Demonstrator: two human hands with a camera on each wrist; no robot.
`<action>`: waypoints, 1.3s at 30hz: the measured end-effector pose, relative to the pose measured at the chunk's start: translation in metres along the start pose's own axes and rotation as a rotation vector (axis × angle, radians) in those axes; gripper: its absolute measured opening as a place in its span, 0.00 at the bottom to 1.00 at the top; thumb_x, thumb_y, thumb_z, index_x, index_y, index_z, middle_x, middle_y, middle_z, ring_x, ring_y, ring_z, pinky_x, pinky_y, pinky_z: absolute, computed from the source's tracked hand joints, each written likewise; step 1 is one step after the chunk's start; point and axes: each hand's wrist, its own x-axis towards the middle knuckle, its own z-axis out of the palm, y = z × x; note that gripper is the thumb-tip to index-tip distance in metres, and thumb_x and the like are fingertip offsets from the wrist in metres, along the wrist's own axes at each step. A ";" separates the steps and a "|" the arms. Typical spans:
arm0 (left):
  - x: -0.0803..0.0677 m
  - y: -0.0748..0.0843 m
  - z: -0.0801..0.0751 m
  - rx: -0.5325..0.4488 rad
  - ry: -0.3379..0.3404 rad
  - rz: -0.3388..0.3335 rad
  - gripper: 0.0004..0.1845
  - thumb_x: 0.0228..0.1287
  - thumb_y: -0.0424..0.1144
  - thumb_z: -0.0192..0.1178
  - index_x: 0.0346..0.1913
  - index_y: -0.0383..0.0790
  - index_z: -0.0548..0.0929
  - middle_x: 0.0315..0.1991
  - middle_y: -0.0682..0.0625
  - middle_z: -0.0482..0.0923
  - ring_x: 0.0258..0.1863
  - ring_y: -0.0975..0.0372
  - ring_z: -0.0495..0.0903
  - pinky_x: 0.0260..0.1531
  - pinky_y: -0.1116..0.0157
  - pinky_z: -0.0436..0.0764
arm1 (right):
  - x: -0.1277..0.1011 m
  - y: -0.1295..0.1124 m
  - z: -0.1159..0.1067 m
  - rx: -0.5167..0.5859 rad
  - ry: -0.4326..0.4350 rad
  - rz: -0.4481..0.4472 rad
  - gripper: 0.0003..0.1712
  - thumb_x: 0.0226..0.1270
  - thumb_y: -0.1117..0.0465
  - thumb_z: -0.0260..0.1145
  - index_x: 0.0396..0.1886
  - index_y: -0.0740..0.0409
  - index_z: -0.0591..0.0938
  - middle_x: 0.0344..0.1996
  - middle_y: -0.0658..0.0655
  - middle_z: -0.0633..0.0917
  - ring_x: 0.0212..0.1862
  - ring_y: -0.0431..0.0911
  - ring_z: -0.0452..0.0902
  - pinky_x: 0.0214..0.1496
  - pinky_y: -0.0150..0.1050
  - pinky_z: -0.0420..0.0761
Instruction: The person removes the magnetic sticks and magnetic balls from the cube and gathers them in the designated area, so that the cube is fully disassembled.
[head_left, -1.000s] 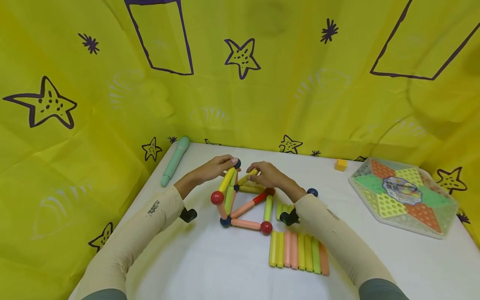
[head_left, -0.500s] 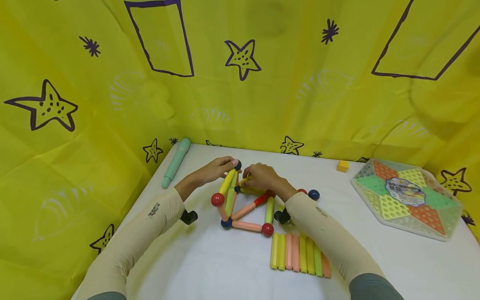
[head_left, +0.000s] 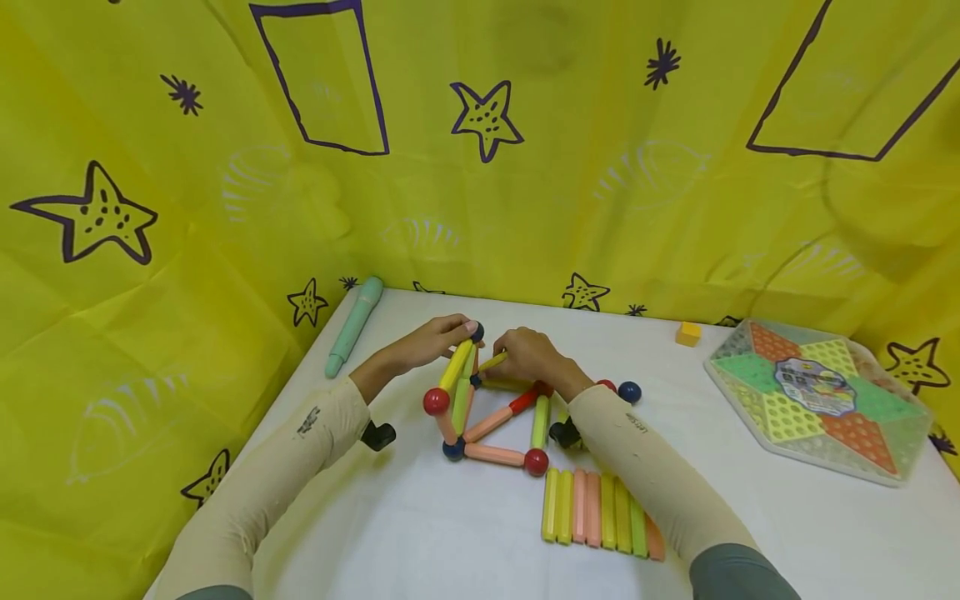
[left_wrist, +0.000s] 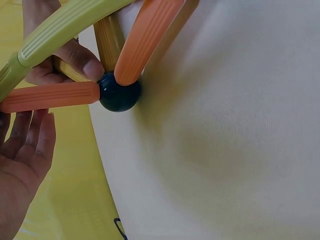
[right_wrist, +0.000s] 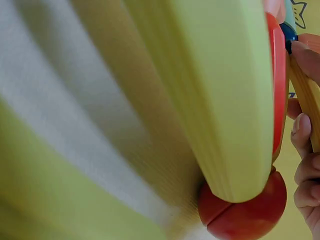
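My left hand [head_left: 432,340] holds the upper navy ball [head_left: 477,332] of a frame built from sticks and balls. A yellow stick [head_left: 454,364] slopes from that ball to a raised red ball [head_left: 437,401]. My right hand [head_left: 534,357] pinches another yellow stick [head_left: 492,362], whose far end meets or nearly meets a lower navy ball [head_left: 476,380]. In the left wrist view, sticks join a navy ball [left_wrist: 119,94], with the right thumb close beside it. A green stick [right_wrist: 225,110] and a red ball [right_wrist: 245,210] fill the right wrist view's foreground.
Loose yellow, pink and green sticks [head_left: 593,510] lie in a row at the front. A loose navy ball [head_left: 629,392] and a red ball [head_left: 606,386] sit beside the right sleeve. A hexagonal game box [head_left: 813,387], orange cube [head_left: 688,334] and green marker-like tube [head_left: 354,327] lie farther out.
My right hand has turned and its forearm has swung left, uncovering a red ball. The pinched stick now slopes less steeply by the lower navy ball. My left hand stays in place.
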 end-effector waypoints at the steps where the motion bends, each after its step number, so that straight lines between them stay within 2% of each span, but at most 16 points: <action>1: 0.000 0.000 0.000 0.001 0.000 0.001 0.23 0.83 0.50 0.38 0.62 0.36 0.72 0.61 0.40 0.78 0.60 0.50 0.78 0.61 0.50 0.77 | 0.000 0.000 0.000 0.001 -0.002 0.006 0.26 0.57 0.38 0.75 0.43 0.54 0.89 0.35 0.50 0.89 0.39 0.44 0.80 0.41 0.38 0.81; 5: 0.000 -0.001 0.000 0.001 0.001 -0.003 0.23 0.83 0.51 0.38 0.62 0.36 0.72 0.61 0.40 0.78 0.61 0.50 0.78 0.62 0.49 0.76 | 0.001 0.000 -0.001 0.002 -0.019 0.014 0.26 0.57 0.38 0.74 0.42 0.54 0.89 0.35 0.50 0.89 0.39 0.46 0.80 0.42 0.41 0.81; 10: 0.000 0.000 0.001 0.001 -0.002 -0.001 0.24 0.83 0.52 0.38 0.62 0.35 0.72 0.61 0.40 0.78 0.62 0.50 0.77 0.62 0.48 0.76 | -0.002 0.003 -0.006 -0.031 -0.022 0.021 0.31 0.57 0.34 0.72 0.45 0.55 0.89 0.43 0.53 0.89 0.41 0.45 0.80 0.39 0.39 0.80; 14: 0.002 0.001 0.002 0.001 -0.006 -0.007 0.25 0.83 0.53 0.38 0.62 0.35 0.72 0.61 0.39 0.77 0.63 0.50 0.75 0.62 0.49 0.76 | -0.013 0.011 -0.016 0.005 -0.018 0.005 0.28 0.58 0.33 0.71 0.37 0.54 0.89 0.33 0.52 0.87 0.33 0.44 0.76 0.32 0.36 0.74; 16: 0.003 0.001 0.002 -0.004 -0.011 -0.016 0.25 0.83 0.53 0.38 0.62 0.35 0.72 0.62 0.37 0.76 0.63 0.50 0.75 0.62 0.49 0.76 | -0.021 0.017 -0.022 0.066 -0.019 -0.024 0.24 0.60 0.36 0.71 0.33 0.53 0.87 0.27 0.51 0.84 0.30 0.43 0.74 0.31 0.35 0.72; 18: 0.003 0.002 0.003 0.001 -0.011 -0.024 0.25 0.82 0.54 0.39 0.62 0.36 0.72 0.62 0.36 0.76 0.62 0.50 0.76 0.62 0.50 0.76 | -0.031 0.024 -0.027 0.142 -0.022 -0.061 0.19 0.64 0.41 0.70 0.34 0.52 0.85 0.27 0.49 0.82 0.31 0.43 0.73 0.33 0.35 0.73; 21: 0.003 0.002 0.003 0.004 -0.009 -0.030 0.26 0.82 0.54 0.39 0.61 0.35 0.72 0.62 0.35 0.76 0.62 0.49 0.75 0.62 0.49 0.76 | -0.052 0.035 -0.035 0.235 -0.025 -0.114 0.13 0.70 0.50 0.68 0.42 0.55 0.85 0.35 0.50 0.84 0.36 0.43 0.73 0.40 0.38 0.74; 23: 0.002 0.002 0.003 0.010 -0.001 -0.033 0.26 0.82 0.54 0.39 0.61 0.36 0.73 0.62 0.36 0.77 0.62 0.50 0.75 0.62 0.50 0.77 | -0.069 0.040 -0.041 0.271 -0.020 -0.137 0.13 0.72 0.55 0.66 0.48 0.57 0.84 0.40 0.52 0.85 0.41 0.45 0.75 0.45 0.40 0.75; 26: 0.001 0.002 0.003 0.008 0.001 -0.032 0.26 0.82 0.54 0.39 0.61 0.36 0.73 0.62 0.35 0.76 0.63 0.49 0.74 0.62 0.49 0.76 | -0.099 0.047 -0.047 0.295 0.005 -0.111 0.15 0.71 0.56 0.67 0.52 0.59 0.85 0.42 0.53 0.85 0.44 0.46 0.76 0.46 0.40 0.77; 30: 0.001 0.001 0.004 0.003 -0.004 -0.027 0.26 0.82 0.55 0.40 0.61 0.36 0.73 0.63 0.34 0.75 0.65 0.48 0.73 0.64 0.47 0.74 | -0.143 0.056 -0.050 0.297 0.054 -0.054 0.19 0.69 0.54 0.69 0.53 0.60 0.84 0.36 0.51 0.83 0.39 0.44 0.75 0.37 0.35 0.77; 32: 0.001 0.000 0.004 0.007 0.001 -0.024 0.26 0.82 0.55 0.40 0.61 0.36 0.73 0.62 0.35 0.76 0.64 0.48 0.74 0.64 0.47 0.74 | -0.166 0.059 -0.049 0.295 0.057 -0.036 0.23 0.70 0.56 0.68 0.60 0.61 0.80 0.34 0.51 0.81 0.35 0.43 0.74 0.34 0.34 0.76; 36: 0.002 -0.001 0.005 0.013 0.002 -0.014 0.26 0.82 0.54 0.39 0.62 0.35 0.73 0.61 0.35 0.76 0.63 0.49 0.75 0.63 0.47 0.74 | -0.208 0.065 -0.047 0.296 0.014 0.015 0.32 0.73 0.58 0.65 0.73 0.58 0.67 0.33 0.51 0.78 0.29 0.41 0.73 0.29 0.33 0.76; 39: 0.001 0.000 0.005 0.013 0.003 -0.011 0.26 0.82 0.53 0.39 0.62 0.34 0.73 0.61 0.34 0.76 0.63 0.48 0.75 0.63 0.48 0.75 | -0.233 0.072 -0.040 0.301 -0.012 0.046 0.31 0.74 0.57 0.64 0.72 0.58 0.67 0.30 0.50 0.78 0.26 0.38 0.71 0.27 0.33 0.74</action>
